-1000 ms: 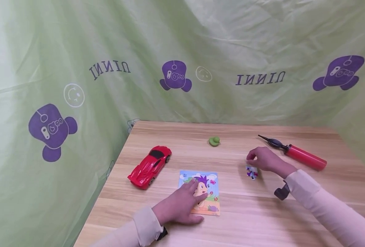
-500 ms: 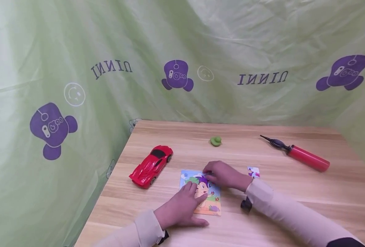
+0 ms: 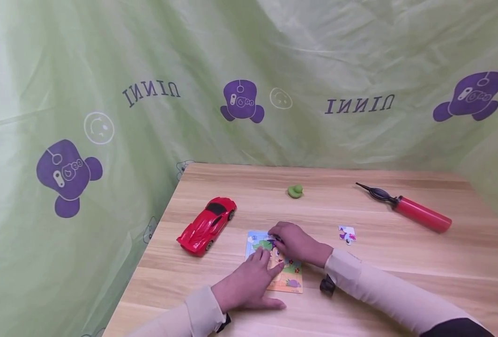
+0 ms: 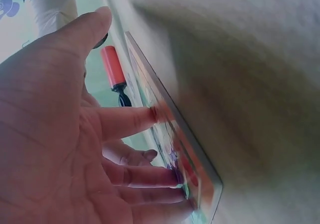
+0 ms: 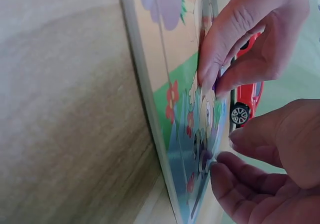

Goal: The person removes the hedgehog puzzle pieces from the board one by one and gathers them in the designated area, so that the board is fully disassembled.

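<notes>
A square cartoon puzzle lies on the table, showing a purple-haired character, flowers and a purple fruit. My left hand spreads over its left half, fingertips resting on the picture, as the left wrist view also shows. Over the top right part is my right hand, its fingers bent downward. In the right wrist view the right fingertips touch the puzzle near a dark gap between pieces, and the thumb stands apart from them. To the right lies a loose puzzle piece, white with purple and pink.
A red toy car stands left of the puzzle. Behind is a small green duck. A red hand pump with a black nozzle lies at the back right. Green printed cloth hangs behind the wooden table.
My right hand has left the loose piece and moved left onto the puzzle's upper part, then slightly further left. The left hand has stayed on the puzzle.
</notes>
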Demonstrator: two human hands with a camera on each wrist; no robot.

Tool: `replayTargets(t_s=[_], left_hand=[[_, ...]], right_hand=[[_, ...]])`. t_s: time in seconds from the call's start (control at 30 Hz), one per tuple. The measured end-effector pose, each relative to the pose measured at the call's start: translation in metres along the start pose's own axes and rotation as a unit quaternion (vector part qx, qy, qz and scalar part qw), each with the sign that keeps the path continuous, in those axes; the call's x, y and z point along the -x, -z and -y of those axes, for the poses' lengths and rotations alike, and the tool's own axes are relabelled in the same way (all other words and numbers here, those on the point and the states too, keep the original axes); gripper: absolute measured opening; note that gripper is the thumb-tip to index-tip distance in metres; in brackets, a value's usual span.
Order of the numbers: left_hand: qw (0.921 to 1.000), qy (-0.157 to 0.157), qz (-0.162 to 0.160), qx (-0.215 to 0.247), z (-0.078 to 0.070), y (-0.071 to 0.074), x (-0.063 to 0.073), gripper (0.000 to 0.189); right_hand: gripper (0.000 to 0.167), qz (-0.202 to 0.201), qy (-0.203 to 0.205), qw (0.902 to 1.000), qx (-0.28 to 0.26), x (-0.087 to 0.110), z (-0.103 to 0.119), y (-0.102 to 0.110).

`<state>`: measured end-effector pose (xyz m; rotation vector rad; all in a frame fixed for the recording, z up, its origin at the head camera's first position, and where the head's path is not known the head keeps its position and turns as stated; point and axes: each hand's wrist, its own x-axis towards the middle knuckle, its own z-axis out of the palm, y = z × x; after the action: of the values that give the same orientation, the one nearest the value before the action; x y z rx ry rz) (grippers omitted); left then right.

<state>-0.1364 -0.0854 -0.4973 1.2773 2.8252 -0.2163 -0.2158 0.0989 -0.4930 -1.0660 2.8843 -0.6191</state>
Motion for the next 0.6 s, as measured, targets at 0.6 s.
replayTargets(t_s=[0.6], left_hand=[[0.9991, -0.006, 0.031, 0.029, 0.0082, 0.0051, -0.0042, 0.086]], right_hand=[[0.021, 0.003, -0.057, 0.997, -0.052, -0.0095, -0.0029, 0.0012]])
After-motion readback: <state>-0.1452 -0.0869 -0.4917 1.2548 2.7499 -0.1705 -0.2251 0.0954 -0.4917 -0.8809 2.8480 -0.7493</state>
